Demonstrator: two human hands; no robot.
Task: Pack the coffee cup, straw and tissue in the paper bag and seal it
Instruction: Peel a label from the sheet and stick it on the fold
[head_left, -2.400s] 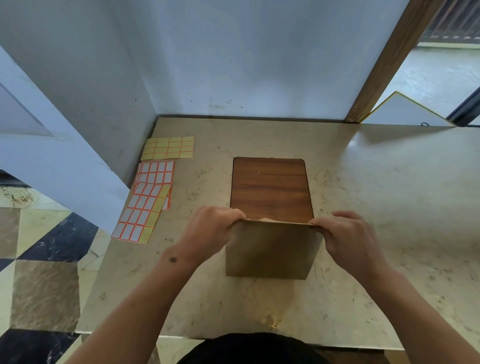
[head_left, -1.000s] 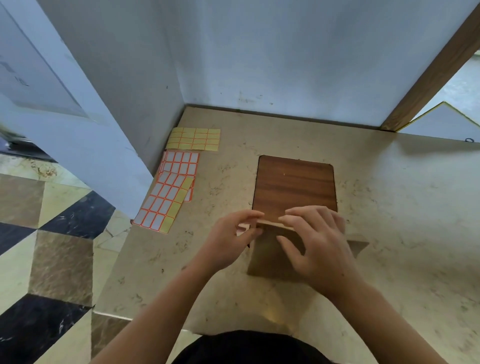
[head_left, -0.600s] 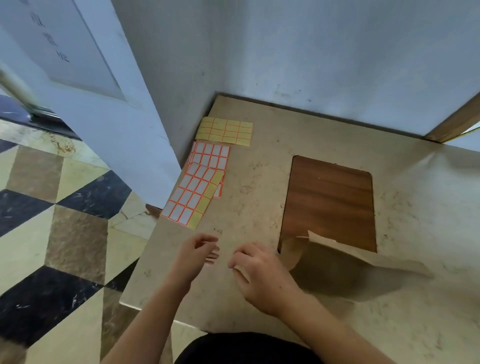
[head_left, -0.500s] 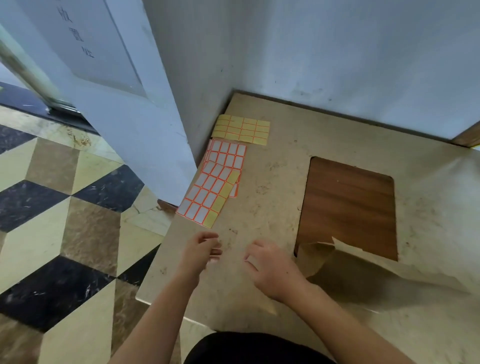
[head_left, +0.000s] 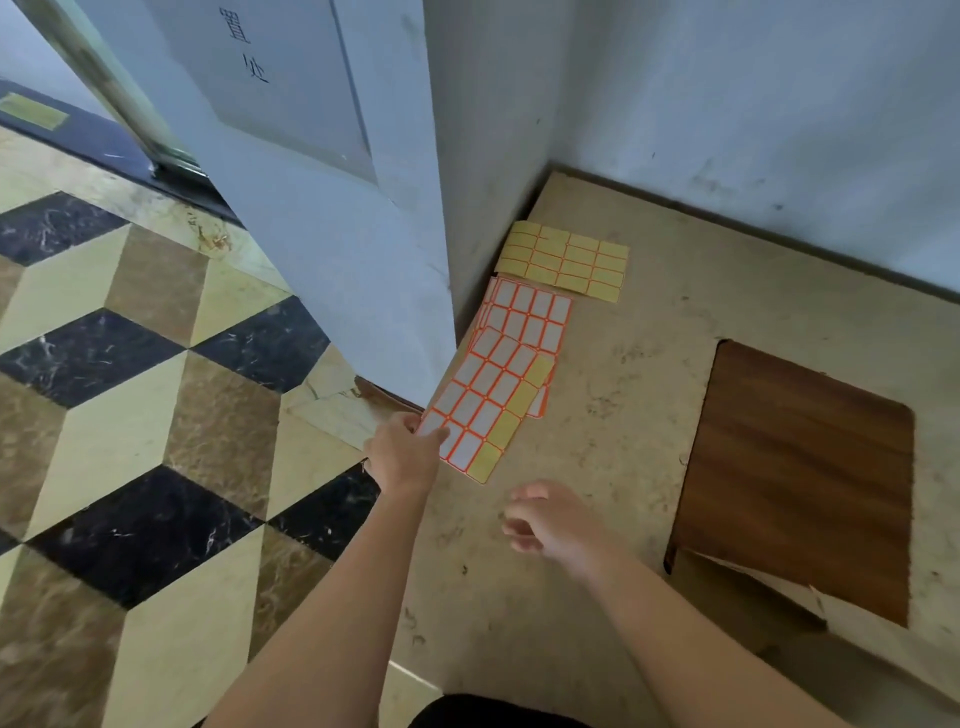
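The brown paper bag stands at the lower right of the table, its top folded over; cup, straw and tissue are not visible. My left hand reaches to the table's left edge and pinches the near corner of a sheet of white, orange-bordered stickers, thumb at the sheet's edge and fingers on top. My right hand hovers over the table between the sheet and the bag, fingers loosely curled, holding nothing and apart from the bag.
A yellow sticker sheet lies in the far corner by the wall. A dark wooden board lies flat beyond the bag. The beige stone table ends at the left above a patterned floor; a pale wall corner stands beside it.
Both hands left the bag's folded top and moved left. My left hand reached the white sticker sheet and took its corner. The view swung left, leaving the bag at the right.
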